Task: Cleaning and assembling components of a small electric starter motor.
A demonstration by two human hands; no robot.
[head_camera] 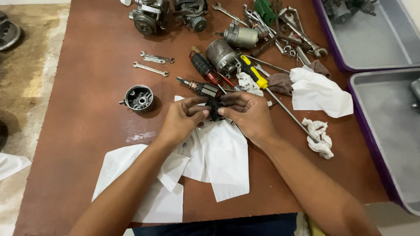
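Note:
Both hands meet at the middle of a brown table (87,109). My left hand (181,120) and my right hand (247,113) pinch a small black part (214,108) between their fingertips, above sheets of white paper (223,157). A motor armature (202,87) with a copper end lies just beyond the fingers. To the left sits a round metal housing (138,98). A yellow-and-black screwdriver (258,78) lies past my right hand, its long shaft running to the right.
Wrenches (151,68), a red-and-black screwdriver (203,67), small cylindrical motors (221,54), crumpled rags (319,137) and engine parts (148,17) crowd the far half. Two grey trays with purple rims (376,144) stand at the right. More white paper (317,91) lies near them.

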